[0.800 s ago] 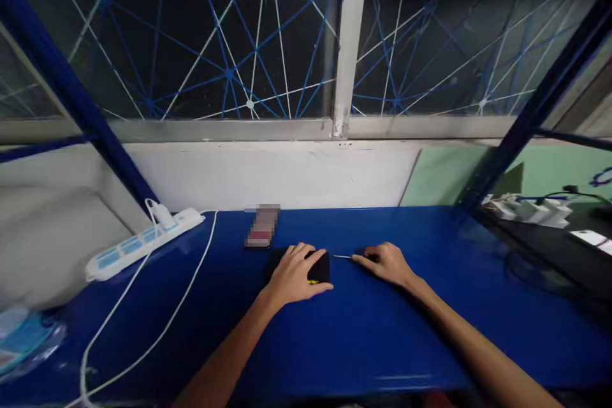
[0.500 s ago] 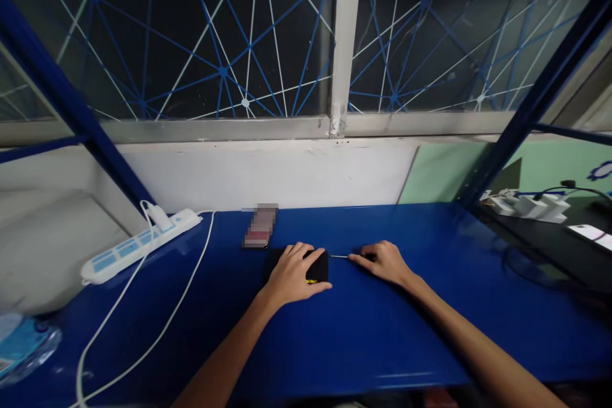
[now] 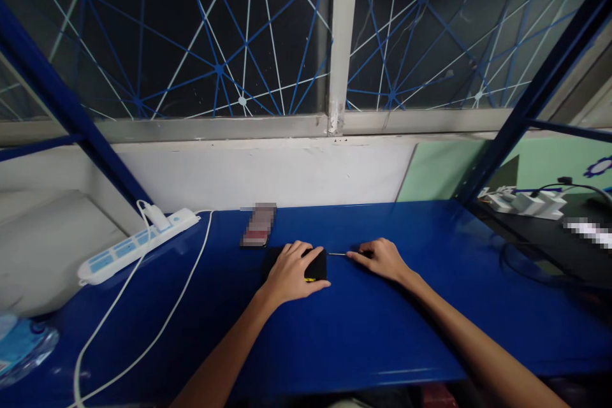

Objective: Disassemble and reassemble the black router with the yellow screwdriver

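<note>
My left hand (image 3: 291,273) lies over a flat black case (image 3: 319,264), fingers across its top and thumb along the near side. A bit of yellow shows on the case under that hand; the rest of its near face is covered. To the right, the fingers of my right hand (image 3: 380,260) are closed around what looks like a screwdriver (image 3: 337,254). Its thin metal shaft points left, with the tip beside the case's right edge. Whether the tip touches the case I cannot tell. The dark handle is mostly hidden in my palm.
On the blue table (image 3: 373,325), a phone-like slab (image 3: 258,226), blurred out, lies behind the case. A white power strip (image 3: 138,247) with a looping white cable (image 3: 184,290) is at left, near a plastic bottle (image 3: 26,347). White chargers (image 3: 533,204) sit on a black surface at right.
The whole view has shifted slightly. Both hands, the case and the screwdriver keep nearly the same positions relative to each other.
</note>
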### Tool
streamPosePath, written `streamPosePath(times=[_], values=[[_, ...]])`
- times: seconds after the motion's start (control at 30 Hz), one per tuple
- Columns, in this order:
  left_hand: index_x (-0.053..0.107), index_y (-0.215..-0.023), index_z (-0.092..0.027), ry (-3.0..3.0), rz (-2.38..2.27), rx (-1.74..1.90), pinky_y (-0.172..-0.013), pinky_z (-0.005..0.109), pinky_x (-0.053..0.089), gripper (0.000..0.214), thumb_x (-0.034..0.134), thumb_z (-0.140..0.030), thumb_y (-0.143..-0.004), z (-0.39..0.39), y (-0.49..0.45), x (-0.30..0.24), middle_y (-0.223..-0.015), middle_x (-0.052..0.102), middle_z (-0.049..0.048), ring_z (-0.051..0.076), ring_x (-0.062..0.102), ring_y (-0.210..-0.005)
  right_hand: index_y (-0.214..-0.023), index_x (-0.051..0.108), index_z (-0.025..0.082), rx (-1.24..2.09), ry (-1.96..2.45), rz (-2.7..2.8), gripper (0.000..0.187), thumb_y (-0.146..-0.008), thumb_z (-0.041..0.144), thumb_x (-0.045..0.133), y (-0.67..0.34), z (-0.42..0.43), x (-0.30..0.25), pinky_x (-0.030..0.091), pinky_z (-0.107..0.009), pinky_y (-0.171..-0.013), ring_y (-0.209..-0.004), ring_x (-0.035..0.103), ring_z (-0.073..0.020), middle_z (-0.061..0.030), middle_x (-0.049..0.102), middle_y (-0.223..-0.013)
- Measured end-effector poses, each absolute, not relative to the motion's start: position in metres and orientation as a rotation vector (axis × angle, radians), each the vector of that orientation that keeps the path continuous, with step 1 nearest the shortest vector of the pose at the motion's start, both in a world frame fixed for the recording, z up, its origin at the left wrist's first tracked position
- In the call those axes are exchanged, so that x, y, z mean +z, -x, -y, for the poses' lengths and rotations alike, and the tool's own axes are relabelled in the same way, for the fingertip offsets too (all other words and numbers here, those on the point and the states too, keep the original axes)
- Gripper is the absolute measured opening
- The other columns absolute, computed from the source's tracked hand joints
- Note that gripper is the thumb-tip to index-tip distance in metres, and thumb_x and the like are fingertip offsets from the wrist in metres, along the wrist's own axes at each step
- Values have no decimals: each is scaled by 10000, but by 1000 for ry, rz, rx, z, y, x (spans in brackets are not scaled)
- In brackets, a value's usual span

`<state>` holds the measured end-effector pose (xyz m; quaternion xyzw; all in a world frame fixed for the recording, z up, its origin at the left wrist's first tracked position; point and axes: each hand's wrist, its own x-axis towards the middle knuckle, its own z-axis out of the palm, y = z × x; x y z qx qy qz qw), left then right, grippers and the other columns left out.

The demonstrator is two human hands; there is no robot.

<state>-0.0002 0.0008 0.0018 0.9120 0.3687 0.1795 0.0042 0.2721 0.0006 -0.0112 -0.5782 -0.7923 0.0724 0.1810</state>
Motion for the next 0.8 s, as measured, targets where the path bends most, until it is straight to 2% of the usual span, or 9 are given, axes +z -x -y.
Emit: streamPosePath(times=[0.13,0.23,0.3,0.4,0.6,0.8], values=[[530,-1308,-205,-2856,-1160,578,-886,464,418,701,584,-663,-779,-1,-1,2,-1181,597,131,316,531,-1076,-574,596,198,191,1628,2250,579,-906,615,370,-272,1,-10,217,-269,-506,-484,476,-142,-33,575,-517],[545,-1298,-208,-2853,-1163,598,-888,466,417,701,587,-669,-771,-1,-2,3,-1170,603,130,316,533,-1070,-605,598,193,236,1574,2283,532,-946,514,347,-275,2,-4,230,-271,-518,-505,492,-140,-37,597,-558],[549,-1295,-211,-2850,-1157,603,-885,463,418,699,587,-672,-770,-1,-2,3,-1161,607,129,312,533,-1065,-667,622,193,319,1523,2298,457,-942,469,383,-279,2,0,249,-269,-528,-534,501,-140,-33,620,-611],[548,-1298,-208,-2851,-1144,596,-882,461,418,707,588,-674,-768,-2,-1,3,-1164,605,128,311,531,-1068,-731,640,192,521,1432,2270,382,-894,501,484,-285,0,4,280,-258,-534,-548,486,-132,-10,613,-639],[543,-1305,-226,-2866,-1144,595,-872,453,419,695,584,-671,-772,-2,-1,2,-1167,608,124,311,535,-1062,-649,563,170,841,1296,2117,465,-836,594,539,-285,-3,-1,320,-239,-525,-540,425,-109,18,522,-603],[566,-1279,-200,-2893,-1108,563,-840,452,429,709,574,-689,-765,-5,-4,4,-1137,623,128,307,550,-1019,-578,552,168,815,1425,2115,601,-927,606,331,-283,-6,3,315,-252,-523,-479,423,-111,11,507,-514]])
